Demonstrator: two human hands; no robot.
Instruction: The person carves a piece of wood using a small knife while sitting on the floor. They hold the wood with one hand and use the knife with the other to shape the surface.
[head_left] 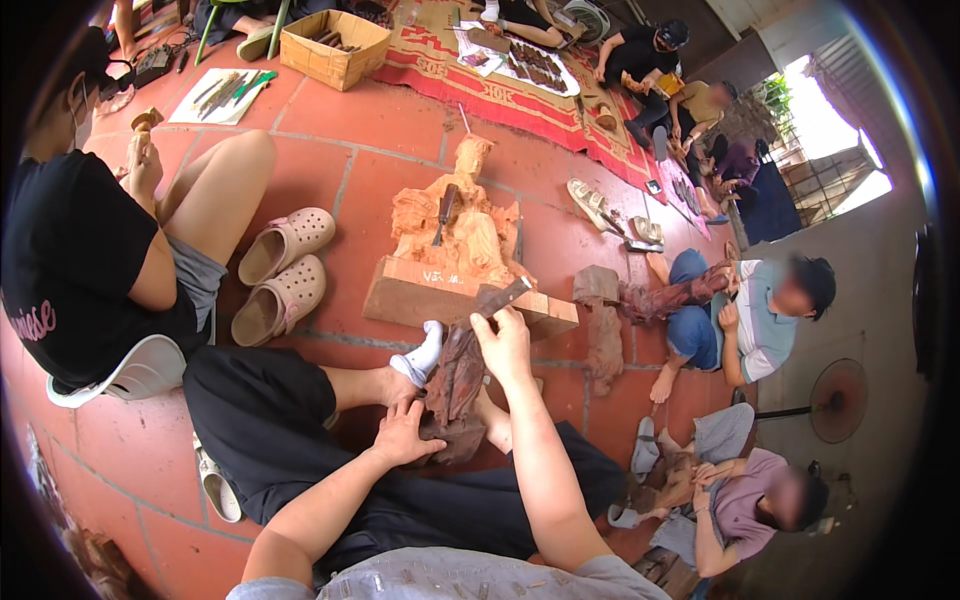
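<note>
A dark reddish-brown wood carving (458,375) stands between my legs, held at its base by my left hand (403,436), the thumb and fingers spread around the near left side. My right hand (503,345) is closed at the top of the carving, pinching a flat grey-brown strip (500,296) whose kind I cannot make out. Its fingers partly cover the carving's upper end. Just beyond stands a larger, pale orange wooden statue (470,225) on a block base, with a dark-bladed tool (445,212) resting against its front.
Pink clogs (285,270) lie at left beside a seated person (90,240) holding a mallet. Tools lie on a white sheet (222,97) near a cardboard box (333,50). At right, people work on carvings, one dark (670,297); a fan (838,400) stands behind them.
</note>
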